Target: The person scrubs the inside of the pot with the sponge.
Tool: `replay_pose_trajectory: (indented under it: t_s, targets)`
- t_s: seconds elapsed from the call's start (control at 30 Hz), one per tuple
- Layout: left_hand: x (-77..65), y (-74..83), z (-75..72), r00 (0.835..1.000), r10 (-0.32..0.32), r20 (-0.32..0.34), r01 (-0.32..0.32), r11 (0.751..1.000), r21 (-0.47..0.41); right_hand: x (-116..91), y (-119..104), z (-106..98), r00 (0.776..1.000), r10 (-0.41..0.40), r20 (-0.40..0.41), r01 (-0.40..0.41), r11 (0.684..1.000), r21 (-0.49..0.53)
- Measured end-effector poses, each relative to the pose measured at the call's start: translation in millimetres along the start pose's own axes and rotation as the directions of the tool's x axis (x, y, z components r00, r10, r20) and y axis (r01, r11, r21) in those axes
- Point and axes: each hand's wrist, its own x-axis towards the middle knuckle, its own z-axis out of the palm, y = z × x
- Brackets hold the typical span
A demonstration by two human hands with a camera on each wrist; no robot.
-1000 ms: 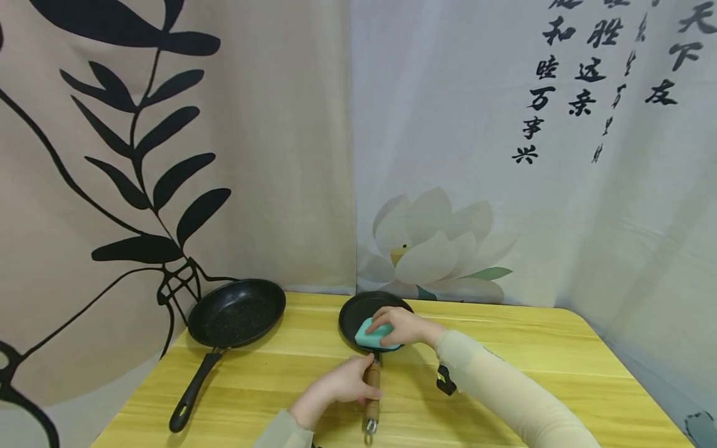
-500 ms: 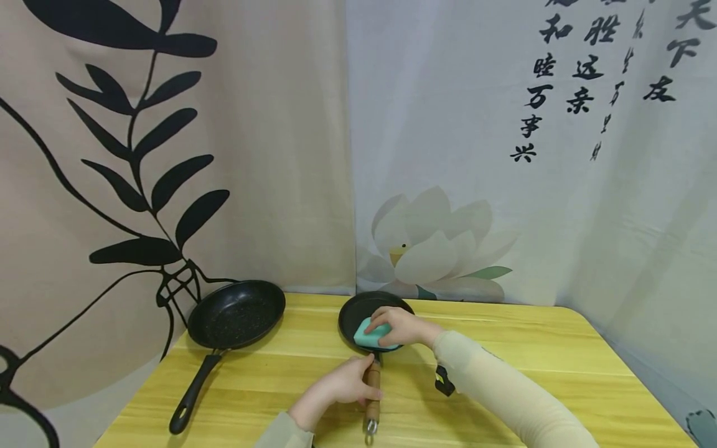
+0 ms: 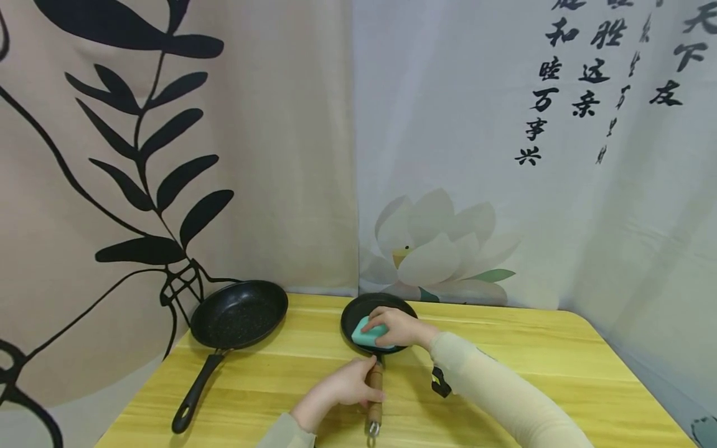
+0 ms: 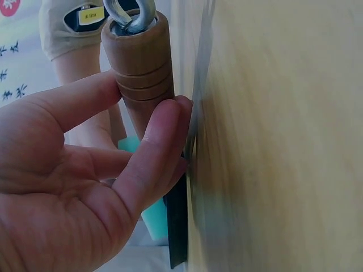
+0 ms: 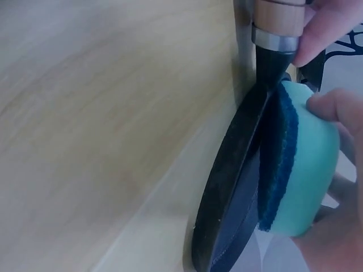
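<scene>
A small black frying pan (image 3: 355, 309) with a brown wooden handle (image 3: 374, 412) lies on the table, its handle toward me. My left hand (image 3: 348, 384) grips that handle between thumb and fingers; in the left wrist view the handle's metal ring (image 4: 134, 16) shows at its end. Inside the pan, my right hand (image 3: 400, 328) holds a turquoise sponge (image 3: 366, 334) by its sides. The right wrist view shows the sponge's dark blue scouring layer (image 5: 278, 164) facing down, against the near part of the pan by the handle.
A larger black frying pan (image 3: 241, 314) with a black handle (image 3: 196, 395) stands at the left on the yellow wooden table (image 3: 504, 348). Behind the table hangs a printed curtain (image 3: 291, 155) with leaves, a flower and written characters.
My right hand and the sponge have shifted slightly left within the small pan. The left hand keeps its grip on the handle. The head view has swayed a little.
</scene>
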Motion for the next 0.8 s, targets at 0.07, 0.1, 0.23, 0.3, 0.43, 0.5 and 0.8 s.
replay_pose_trajectory:
  t_s: [0.07, 0.1, 0.23, 0.3, 0.43, 0.5, 0.8]
  targets:
    - [0.4, -0.2, 0.0, 1.0, -0.001, -0.001, 0.001, 1.0, 0.001, 1.2, 0.0, 0.7, 1.0, -0.001, -0.003, 0.001, 1.0, -0.007]
    - [0.5, -0.2, -0.1, 1.0, -0.003, -0.002, 0.003, 1.0, 0.002, 1.8, -0.1, 1.0, 1.0, -0.002, -0.006, 0.002, 1.0, -0.01]
    - [0.2, 0.3, -0.6, 1.0, -0.01, -0.003, 0.01, 1.0, 0.002, 5.0, -0.8, 1.4, 1.0, -0.003, -0.011, 0.003, 1.0, -0.012]
    - [-0.1, 0.6, -0.8, 1.0, -0.009, -0.002, 0.009, 1.0, -0.003, 6.5, -0.7, 2.0, 1.0, -0.003, -0.014, 0.003, 1.0, -0.019]
    - [-0.6, 1.0, -0.9, 1.0, -0.001, 0.002, 0.001, 1.0, -0.007, 9.2, 0.6, 3.6, 1.0, -0.009, -0.015, 0.009, 1.0, -0.025]
    - [-0.8, 0.7, -0.8, 1.0, 0.001, 0.001, -0.001, 1.0, -0.009, 10.8, 1.7, 4.4, 1.0, -0.018, -0.016, 0.018, 1.0, -0.022]
    - [-0.9, 0.3, 0.5, 1.0, -0.018, -0.007, 0.018, 1.0, -0.025, 16.8, 5.0, 8.9, 1.0, -0.017, -0.023, 0.016, 0.999, -0.042]
